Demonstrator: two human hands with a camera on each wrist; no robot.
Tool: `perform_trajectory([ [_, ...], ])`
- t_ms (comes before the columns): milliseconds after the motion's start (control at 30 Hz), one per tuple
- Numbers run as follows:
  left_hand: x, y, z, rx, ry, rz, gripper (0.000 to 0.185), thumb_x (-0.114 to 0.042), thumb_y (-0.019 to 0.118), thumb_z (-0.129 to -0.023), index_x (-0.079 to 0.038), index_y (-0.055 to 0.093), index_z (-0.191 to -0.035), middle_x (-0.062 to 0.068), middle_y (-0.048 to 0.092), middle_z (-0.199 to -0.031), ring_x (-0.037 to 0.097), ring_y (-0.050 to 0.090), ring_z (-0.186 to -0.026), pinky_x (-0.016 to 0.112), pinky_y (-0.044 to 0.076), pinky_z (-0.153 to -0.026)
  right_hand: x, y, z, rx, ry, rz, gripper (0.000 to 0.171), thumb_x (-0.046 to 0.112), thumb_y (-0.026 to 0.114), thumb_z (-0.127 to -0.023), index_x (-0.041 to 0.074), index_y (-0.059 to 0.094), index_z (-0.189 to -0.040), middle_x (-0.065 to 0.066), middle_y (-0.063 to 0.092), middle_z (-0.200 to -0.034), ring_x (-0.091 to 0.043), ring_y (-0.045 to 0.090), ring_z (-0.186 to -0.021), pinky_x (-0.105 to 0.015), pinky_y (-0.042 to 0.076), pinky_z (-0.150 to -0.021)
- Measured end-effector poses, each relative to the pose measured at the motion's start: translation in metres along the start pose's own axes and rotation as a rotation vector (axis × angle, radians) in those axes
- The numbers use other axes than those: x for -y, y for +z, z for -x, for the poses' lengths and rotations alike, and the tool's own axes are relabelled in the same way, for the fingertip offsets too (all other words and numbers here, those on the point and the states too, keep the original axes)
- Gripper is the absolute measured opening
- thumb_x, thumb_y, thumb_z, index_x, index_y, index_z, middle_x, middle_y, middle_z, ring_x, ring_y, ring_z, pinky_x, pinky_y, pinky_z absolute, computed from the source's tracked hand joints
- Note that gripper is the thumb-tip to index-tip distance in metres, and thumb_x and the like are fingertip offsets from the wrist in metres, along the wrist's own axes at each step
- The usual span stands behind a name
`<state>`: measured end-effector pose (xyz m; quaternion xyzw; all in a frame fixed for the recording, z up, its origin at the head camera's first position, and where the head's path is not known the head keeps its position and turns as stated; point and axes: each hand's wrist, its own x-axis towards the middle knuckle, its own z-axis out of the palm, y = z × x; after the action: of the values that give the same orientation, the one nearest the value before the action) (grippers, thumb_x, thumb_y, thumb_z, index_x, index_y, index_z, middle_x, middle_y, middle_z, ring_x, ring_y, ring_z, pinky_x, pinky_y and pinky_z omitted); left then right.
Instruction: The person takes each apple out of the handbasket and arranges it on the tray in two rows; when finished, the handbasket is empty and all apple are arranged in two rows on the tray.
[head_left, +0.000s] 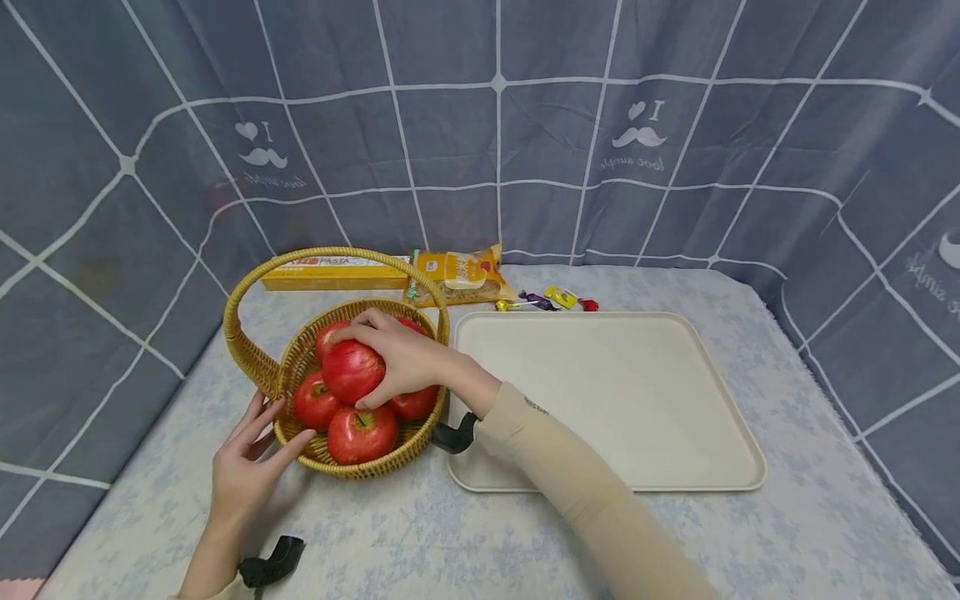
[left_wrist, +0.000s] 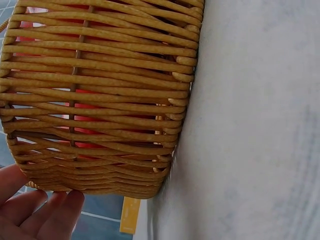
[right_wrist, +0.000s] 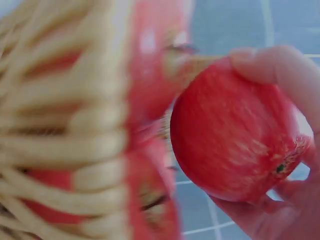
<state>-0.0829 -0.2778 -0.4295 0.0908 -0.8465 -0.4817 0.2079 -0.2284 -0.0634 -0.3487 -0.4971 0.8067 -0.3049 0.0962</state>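
My right hand (head_left: pixel 401 354) grips a red apple (head_left: pixel 352 372) over the wicker basket (head_left: pixel 360 472), thumb on one side and fingers round the other. In the right wrist view that apple (right_wrist: pixel 235 135) shows its dark blossom end, and the basket's woven wall is blurred beside it. Several more red apples (head_left: pixel 363 434) lie in the basket below, partly hidden by the hand. The left hand (head_left: pixel 243 467) rests on the basket's near left side by the handle base, fingers spread. In the left wrist view its fingertips (left_wrist: pixel 70 207) touch the weave of the basket wall (left_wrist: pixel 100 115).
A cream tray (head_left: pixel 600 400) lies right of the basket, with the right forearm across its near left corner. Behind stand a yellow pasta box (head_left: pixel 337 277) and an orange food packet (head_left: pixel 461 277). Small wrapped candies (head_left: pixel 558 297) lie behind the tray. The basket's tall handle (head_left: pixel 337 252) arches up.
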Motion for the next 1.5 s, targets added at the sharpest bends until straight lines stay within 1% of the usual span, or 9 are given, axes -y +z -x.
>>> perform_trajectory([
  [167, -0.002, -0.001, 0.001, 0.005, -0.007, 0.002, 0.055, -0.011, 0.077, -0.079, -0.005, 0.057, -0.130, 0.001, 0.035, -0.149, 0.006, 0.039, -0.129, 0.002, 0.041, -0.080, 0.007, -0.016, 0.026, -0.037, -0.097, -0.333, 0.077, 0.023, 0.084, -0.068, 0.017, 0.042, -0.133, 0.002, 0.042, -0.131, -0.009, 0.043, -0.115, -0.024, 0.048, -0.087],
  [333, -0.002, -0.001, 0.001, 0.014, -0.016, 0.003, 0.056, -0.012, 0.077, -0.079, -0.006, 0.056, -0.131, 0.002, 0.034, -0.149, 0.002, 0.040, -0.127, 0.002, 0.041, -0.080, -0.007, -0.039, 0.055, -0.110, -0.309, -0.684, 0.079, 0.015, 0.082, -0.070, 0.003, 0.037, -0.133, -0.007, 0.044, -0.132, -0.020, 0.045, -0.119, -0.041, 0.049, -0.091],
  [500, -0.003, -0.002, 0.000, 0.016, -0.030, 0.004, 0.057, -0.013, 0.076, -0.080, -0.006, 0.055, -0.132, 0.002, 0.033, -0.149, 0.001, 0.040, -0.126, 0.002, 0.040, -0.080, -0.031, -0.056, 0.079, -0.284, -0.420, -0.848, 0.078, 0.035, 0.082, -0.071, 0.028, 0.042, -0.138, 0.002, 0.042, -0.136, -0.025, 0.038, -0.124, -0.043, 0.049, -0.091],
  [567, -0.003, -0.002, 0.000, 0.015, -0.036, 0.002, 0.057, -0.013, 0.076, -0.080, -0.007, 0.055, -0.132, 0.002, 0.033, -0.149, 0.003, 0.039, -0.128, 0.002, 0.040, -0.080, -0.042, -0.060, 0.087, -0.370, -0.378, -0.858, 0.075, 0.037, 0.082, -0.070, 0.037, 0.045, -0.135, 0.004, 0.040, -0.138, -0.025, 0.038, -0.123, -0.039, 0.050, -0.090],
  [633, -0.004, -0.003, 0.000, 0.015, -0.040, 0.000, 0.056, -0.014, 0.076, -0.080, -0.007, 0.056, -0.132, 0.001, 0.033, -0.149, 0.005, 0.038, -0.129, 0.002, 0.040, -0.079, -0.053, -0.060, 0.093, -0.452, -0.292, -0.862, 0.076, 0.039, 0.084, -0.067, 0.035, 0.047, -0.133, 0.003, 0.039, -0.137, -0.025, 0.039, -0.122, -0.035, 0.051, -0.088],
  [867, -0.004, -0.004, 0.001, 0.020, -0.043, 0.011, 0.057, -0.013, 0.076, -0.081, -0.006, 0.055, -0.133, 0.002, 0.032, -0.150, 0.006, 0.037, -0.131, 0.001, 0.040, -0.080, -0.094, -0.039, 0.095, -0.620, 0.069, -0.934, 0.070, 0.002, 0.073, -0.072, 0.006, 0.037, -0.132, -0.008, 0.042, -0.127, -0.028, 0.041, -0.120, -0.038, 0.049, -0.091],
  [1067, -0.003, -0.002, 0.003, 0.028, -0.044, 0.017, 0.057, -0.012, 0.075, -0.081, -0.006, 0.054, -0.133, 0.002, 0.031, -0.150, 0.005, 0.037, -0.130, 0.002, 0.040, -0.080, -0.124, -0.013, 0.083, -0.742, 0.285, -0.781, 0.064, -0.004, 0.071, -0.074, 0.004, 0.039, -0.130, -0.013, 0.044, -0.126, -0.031, 0.044, -0.118, -0.046, 0.044, -0.097],
  [1267, -0.003, -0.002, 0.004, 0.027, -0.045, 0.008, 0.057, -0.013, 0.076, -0.080, -0.006, 0.055, -0.133, 0.002, 0.031, -0.150, 0.008, 0.037, -0.131, 0.002, 0.040, -0.080, -0.145, 0.007, 0.074, -0.819, 0.375, -0.668, 0.072, 0.005, 0.080, -0.071, 0.004, 0.042, -0.132, -0.012, 0.051, -0.128, -0.026, 0.047, -0.118, -0.043, 0.045, -0.096],
  [1500, -0.002, -0.002, 0.002, 0.027, -0.027, 0.004, 0.057, -0.012, 0.076, -0.080, -0.005, 0.055, -0.132, 0.004, 0.032, -0.150, 0.003, 0.034, -0.131, 0.001, 0.040, -0.080, -0.155, 0.017, 0.074, -0.824, 0.402, -0.628, 0.076, -0.001, 0.080, -0.068, 0.003, 0.039, -0.132, -0.015, 0.044, -0.132, -0.032, 0.046, -0.119, -0.045, 0.042, -0.099],
])
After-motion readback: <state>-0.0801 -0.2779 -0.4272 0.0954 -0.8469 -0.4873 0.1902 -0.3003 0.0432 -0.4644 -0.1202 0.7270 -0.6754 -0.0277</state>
